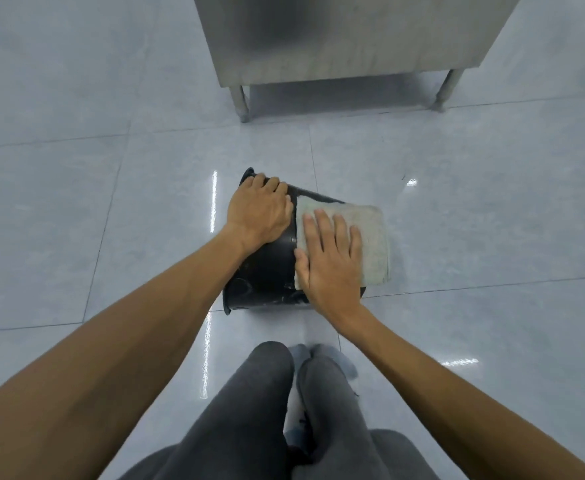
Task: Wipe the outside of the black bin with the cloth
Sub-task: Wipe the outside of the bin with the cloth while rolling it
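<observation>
The black bin point(267, 271) lies on its side on the tiled floor, its rim toward the left. My left hand point(258, 211) rests on top of the bin near the rim, fingers curled over it and holding it steady. A folded pale green cloth point(370, 237) is spread over the bin's right part. My right hand point(331, 258) lies flat on the cloth, fingers spread, pressing it against the bin's outer wall. The bin's base end is hidden under the cloth.
A stainless steel cabinet point(336, 39) on metal legs point(241, 102) stands just beyond the bin. My legs in grey trousers point(260, 410) and my feet in light socks are right in front of the bin. Glossy grey floor tiles point(76, 202) surround everything.
</observation>
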